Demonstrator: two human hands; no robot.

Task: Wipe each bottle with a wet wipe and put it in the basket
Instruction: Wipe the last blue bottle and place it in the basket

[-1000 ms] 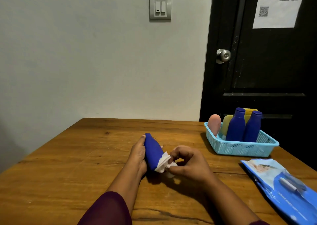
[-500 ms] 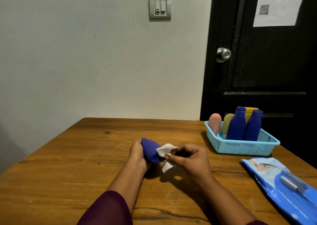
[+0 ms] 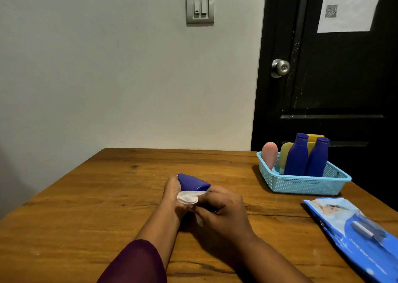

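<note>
Gripping the bottle (image 3: 192,183) steady w/ left hand (image 3: 172,193), the person's right hand (image 3: 221,209) pinches the wipe (image 3: 187,197) to rub it; basket (image 3: 305,183) waits nearby.

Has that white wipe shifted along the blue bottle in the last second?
Yes. The wet wipe has slid left across the blue bottle, away from the basket, toward the left hand.

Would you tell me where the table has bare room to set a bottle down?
The table is bare left of the left hand and beyond it up to the wall. The right edge is crowded by the basket and wipes pack.
</note>
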